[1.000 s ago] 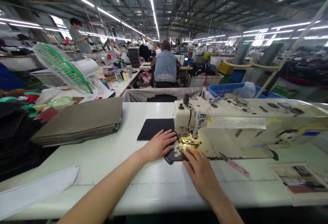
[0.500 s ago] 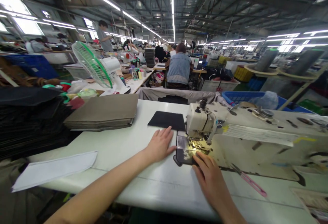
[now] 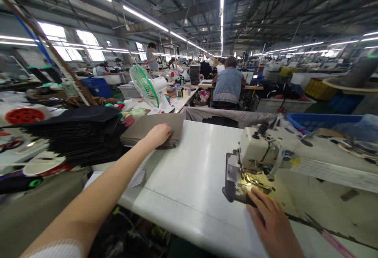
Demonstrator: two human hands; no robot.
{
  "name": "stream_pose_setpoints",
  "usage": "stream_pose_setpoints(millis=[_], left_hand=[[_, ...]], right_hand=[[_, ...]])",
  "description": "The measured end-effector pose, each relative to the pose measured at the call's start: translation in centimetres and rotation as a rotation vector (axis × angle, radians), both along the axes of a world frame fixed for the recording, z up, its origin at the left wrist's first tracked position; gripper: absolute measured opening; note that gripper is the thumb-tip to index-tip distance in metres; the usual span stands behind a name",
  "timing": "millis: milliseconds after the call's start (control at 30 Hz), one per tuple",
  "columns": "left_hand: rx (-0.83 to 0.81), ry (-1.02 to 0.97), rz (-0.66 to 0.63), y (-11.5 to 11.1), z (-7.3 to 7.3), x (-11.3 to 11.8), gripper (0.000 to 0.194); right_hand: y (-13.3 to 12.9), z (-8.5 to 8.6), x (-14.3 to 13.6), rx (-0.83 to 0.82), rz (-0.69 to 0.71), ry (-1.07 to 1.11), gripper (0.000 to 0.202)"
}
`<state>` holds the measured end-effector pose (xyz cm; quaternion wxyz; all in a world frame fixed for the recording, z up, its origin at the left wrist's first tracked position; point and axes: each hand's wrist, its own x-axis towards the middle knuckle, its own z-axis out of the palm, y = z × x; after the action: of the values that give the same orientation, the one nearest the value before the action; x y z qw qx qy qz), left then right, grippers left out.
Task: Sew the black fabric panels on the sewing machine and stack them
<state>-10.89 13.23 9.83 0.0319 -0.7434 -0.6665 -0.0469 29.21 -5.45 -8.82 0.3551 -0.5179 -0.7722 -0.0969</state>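
My left hand (image 3: 161, 134) is on top of the stack of grey-brown panels (image 3: 138, 128), its fingers curled; whether it pinches a panel is too small to tell. My right hand (image 3: 270, 214) rests at the front edge of the sewing machine's metal plate (image 3: 233, 173), fingers apart and holding nothing. Above that plate stands the white machine head (image 3: 255, 146), its lamp lighting the needle area. Pink-handled snips (image 3: 332, 240) lie on the table right of my right hand.
Black panels (image 3: 85, 132) are piled at the left. A white piece (image 3: 137, 177) lies partly under my left forearm. Behind the stack stands a fan (image 3: 147, 87). A blue basket (image 3: 321, 120) is behind the machine, and a person (image 3: 228, 83) sits ahead.
My left hand has moved left from beside the machine onto the grey-brown stack. The black piece near the machine is no longer in view. The view has turned left.
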Motion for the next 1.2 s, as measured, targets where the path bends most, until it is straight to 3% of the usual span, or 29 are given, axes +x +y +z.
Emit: stream_pose_setpoints(millis=[200, 333, 433, 533, 633, 700, 733, 800, 900, 967, 1033, 1133, 1200], left_hand=[[-0.047, -0.201, 0.015, 1.9, -0.8, -0.5, 0.012], [-0.051, -0.393, 0.068, 2.3, -0.7, -2.3, 0.008], [0.046, -0.56, 0.112, 2.0, -0.5, -3.7, 0.029], [0.2, -0.677, 0.094, 1.1, 0.2, -3.9, 0.022], [0.295, -0.715, -0.034, -0.6, 0.7, -1.7, 0.012], [0.264, -0.712, -0.205, -2.6, 0.1, 1.2, 0.008], [0.205, -0.701, -0.327, -3.9, -0.6, 2.9, 0.008], [0.052, -0.613, -0.72, -7.1, -2.7, 6.6, 0.01], [-0.175, -0.489, -0.998, -12.2, -6.4, 11.0, 0.015], [-0.249, -0.42, -1.078, -15.0, -8.1, 12.6, 0.012], [-0.308, -0.432, -1.122, -16.9, -8.6, 13.1, 0.012], [-0.471, -0.569, -1.1, -18.2, -7.5, 12.6, 0.022], [-0.624, -0.687, -1.027, -18.2, -6.2, 11.8, 0.023]], right_hand=[[0.0, 0.3, 0.1, 0.0, 0.015, 0.002, 0.035], [0.1, 0.3, 0.1, 0.022, 0.011, 0.002, 0.033], [0.1, 0.1, 0.1, 0.015, 0.001, 0.017, 0.034], [0.2, -0.2, 0.0, -0.006, -0.016, 0.027, 0.034], [0.0, 0.4, -0.4, -0.006, -0.03, 0.031, 0.032], [-0.6, 1.6, -1.2, 0.033, -0.027, 0.049, 0.034], [-1.0, 2.4, -1.7, 0.064, -0.017, 0.06, 0.038], [-2.1, 4.4, -2.8, 0.062, -0.003, 0.055, 0.054], [-3.8, 7.1, -4.0, 0.027, 0.225, -0.085, 0.078], [-4.8, 7.9, -3.9, -0.146, 0.359, -0.178, 0.088], [-5.6, 7.9, -3.0, -0.366, 0.38, -0.199, 0.087], [-6.8, 7.9, -1.0, -0.604, 0.298, -0.085, 0.073], [-7.1, 8.9, -0.1, -0.718, 0.315, 0.06, 0.06]])
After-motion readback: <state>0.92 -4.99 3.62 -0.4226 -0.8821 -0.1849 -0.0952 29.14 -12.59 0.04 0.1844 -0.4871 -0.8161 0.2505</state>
